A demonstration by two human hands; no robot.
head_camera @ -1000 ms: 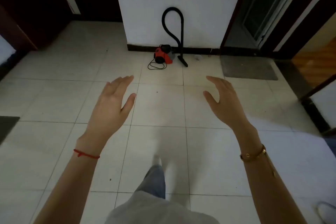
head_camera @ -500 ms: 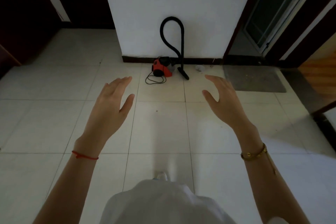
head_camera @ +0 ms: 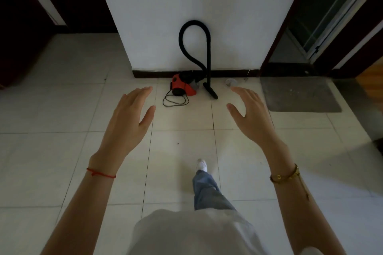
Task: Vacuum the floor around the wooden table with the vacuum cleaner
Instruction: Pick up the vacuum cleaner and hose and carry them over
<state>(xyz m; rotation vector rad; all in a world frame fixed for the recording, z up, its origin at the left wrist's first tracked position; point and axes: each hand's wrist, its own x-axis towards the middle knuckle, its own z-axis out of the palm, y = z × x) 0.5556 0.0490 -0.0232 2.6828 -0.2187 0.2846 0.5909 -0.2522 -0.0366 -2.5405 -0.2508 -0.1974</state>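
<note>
A small red and black vacuum cleaner (head_camera: 183, 86) sits on the tiled floor against a white wall. Its black hose (head_camera: 192, 35) loops up the wall and comes down as a tube to the floor nozzle (head_camera: 211, 91). A black cord (head_camera: 175, 101) lies coiled in front of it. My left hand (head_camera: 129, 118) and my right hand (head_camera: 251, 115) are held out in front of me, palms facing each other, fingers apart, holding nothing. Both hands are well short of the vacuum cleaner. No wooden table is in view.
A grey doormat (head_camera: 298, 94) lies right of the vacuum cleaner before a dark-framed glass door (head_camera: 323, 16). A small pale scrap (head_camera: 230, 82) lies by the skirting. Dark doorways open at far left. My right foot (head_camera: 202, 165) is forward on the white tiles.
I have walked closer to the vacuum cleaner, which now looks larger and nearer. My hands keep the same open pose. My right foot has stepped forward.
</note>
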